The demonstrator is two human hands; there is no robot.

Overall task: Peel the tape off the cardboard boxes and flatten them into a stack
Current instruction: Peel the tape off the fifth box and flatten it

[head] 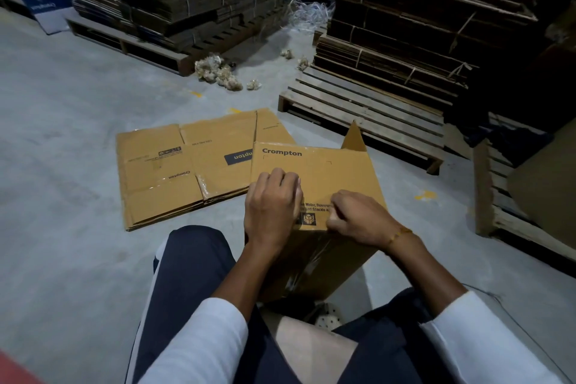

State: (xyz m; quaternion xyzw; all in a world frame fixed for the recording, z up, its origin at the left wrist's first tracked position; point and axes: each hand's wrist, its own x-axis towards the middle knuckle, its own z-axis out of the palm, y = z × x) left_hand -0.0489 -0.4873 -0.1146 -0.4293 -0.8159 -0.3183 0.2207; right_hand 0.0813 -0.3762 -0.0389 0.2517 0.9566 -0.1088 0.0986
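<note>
While the left hand presses curled fingers onto the Crompton carton standing before the knees, the right hand pinches clear tape at its near edge; flattened Crompton boxes lie just beyond.

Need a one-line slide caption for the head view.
Seated person's left hand steadies a Crompton box while the right hand picks at its tape; flattened boxes lie on the floor.

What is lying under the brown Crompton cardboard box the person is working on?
Under the upright brown Crompton cardboard box, its far-left corner overlaps a flattened brown cardboard box lying on the grey concrete floor. Its near end is between the person's knees. What its base sits on is hidden.
</note>
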